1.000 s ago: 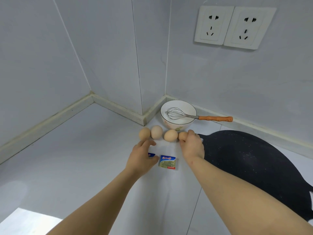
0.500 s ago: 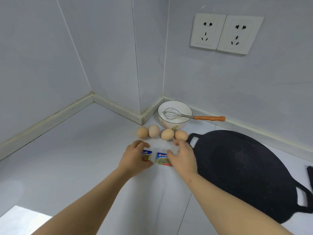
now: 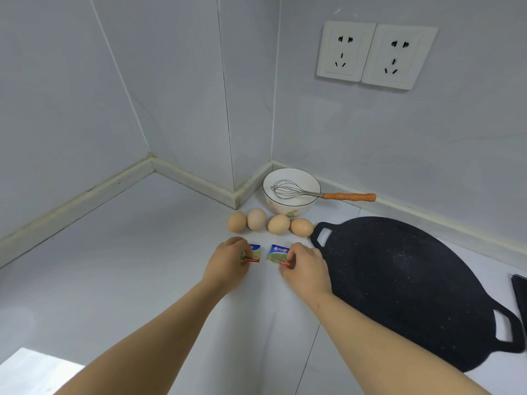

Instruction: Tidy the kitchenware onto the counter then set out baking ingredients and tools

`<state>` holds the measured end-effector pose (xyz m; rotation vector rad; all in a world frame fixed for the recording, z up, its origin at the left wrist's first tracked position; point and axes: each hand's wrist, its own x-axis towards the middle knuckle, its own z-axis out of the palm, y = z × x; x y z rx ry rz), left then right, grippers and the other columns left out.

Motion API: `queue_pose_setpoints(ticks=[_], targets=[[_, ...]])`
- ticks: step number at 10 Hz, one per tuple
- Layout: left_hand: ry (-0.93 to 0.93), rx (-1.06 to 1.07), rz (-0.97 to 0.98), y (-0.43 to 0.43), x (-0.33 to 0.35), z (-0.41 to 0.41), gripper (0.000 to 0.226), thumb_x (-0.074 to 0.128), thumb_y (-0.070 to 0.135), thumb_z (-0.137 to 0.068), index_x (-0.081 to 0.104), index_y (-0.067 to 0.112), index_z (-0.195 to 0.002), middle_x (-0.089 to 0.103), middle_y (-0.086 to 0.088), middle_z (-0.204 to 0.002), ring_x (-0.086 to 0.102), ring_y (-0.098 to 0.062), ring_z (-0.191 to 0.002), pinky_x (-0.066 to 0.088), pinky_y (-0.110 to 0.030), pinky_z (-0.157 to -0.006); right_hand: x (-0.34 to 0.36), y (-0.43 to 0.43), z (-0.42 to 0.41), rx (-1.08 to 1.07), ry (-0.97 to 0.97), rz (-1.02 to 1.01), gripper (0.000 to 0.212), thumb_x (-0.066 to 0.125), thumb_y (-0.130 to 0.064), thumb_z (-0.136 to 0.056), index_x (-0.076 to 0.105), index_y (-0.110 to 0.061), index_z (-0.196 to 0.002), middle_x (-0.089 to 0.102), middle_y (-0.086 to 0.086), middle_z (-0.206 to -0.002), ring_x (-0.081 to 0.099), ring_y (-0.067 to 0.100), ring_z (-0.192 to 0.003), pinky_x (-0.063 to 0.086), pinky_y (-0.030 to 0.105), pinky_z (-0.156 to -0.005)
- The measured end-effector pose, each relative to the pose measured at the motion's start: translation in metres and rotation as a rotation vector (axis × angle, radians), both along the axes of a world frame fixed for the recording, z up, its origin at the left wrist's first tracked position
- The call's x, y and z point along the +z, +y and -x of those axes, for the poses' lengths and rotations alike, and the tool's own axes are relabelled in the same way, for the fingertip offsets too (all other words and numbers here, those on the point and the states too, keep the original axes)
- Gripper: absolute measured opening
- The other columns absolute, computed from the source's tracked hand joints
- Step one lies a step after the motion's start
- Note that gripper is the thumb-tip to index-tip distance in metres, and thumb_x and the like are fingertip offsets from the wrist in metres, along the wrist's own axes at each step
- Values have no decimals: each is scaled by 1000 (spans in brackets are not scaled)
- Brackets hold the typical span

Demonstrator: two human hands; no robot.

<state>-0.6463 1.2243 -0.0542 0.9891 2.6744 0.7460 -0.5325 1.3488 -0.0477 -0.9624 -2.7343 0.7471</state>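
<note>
Two small butter packets lie side by side on the white counter (image 3: 142,266). My left hand (image 3: 228,263) pinches the left butter packet (image 3: 255,253) at its near edge. My right hand (image 3: 305,266) pinches the right butter packet (image 3: 277,253) at its near right corner. Behind them, several eggs (image 3: 278,223) sit in a row. A white bowl (image 3: 291,206) stands in the corner behind the eggs, with a whisk (image 3: 349,196) resting across it, its orange handle pointing right.
A black round griddle pan (image 3: 399,280) with two loop handles lies at the right, close to my right hand. A dark object (image 3: 520,297) shows at the right edge. Two wall sockets (image 3: 373,54) sit above. Walls enclose the corner.
My right hand left the rightmost egg and came down onto the right butter packet. My left hand slid back, baring the left packet, and now pinches it. The packets now lie side by side.
</note>
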Motion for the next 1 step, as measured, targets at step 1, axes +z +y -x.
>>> queue_pose_setpoints(ticks=[1], targets=[[3, -9, -4, 3, 1, -2, 25, 52, 0, -83, 63, 8, -104, 56, -3, -123, 52, -25, -113, 41, -28, -86, 0, 1, -1, 4, 29, 15, 19, 60, -20, -82, 41, -21, -86, 57, 0, -110, 47, 21, -102, 37, 27, -80]])
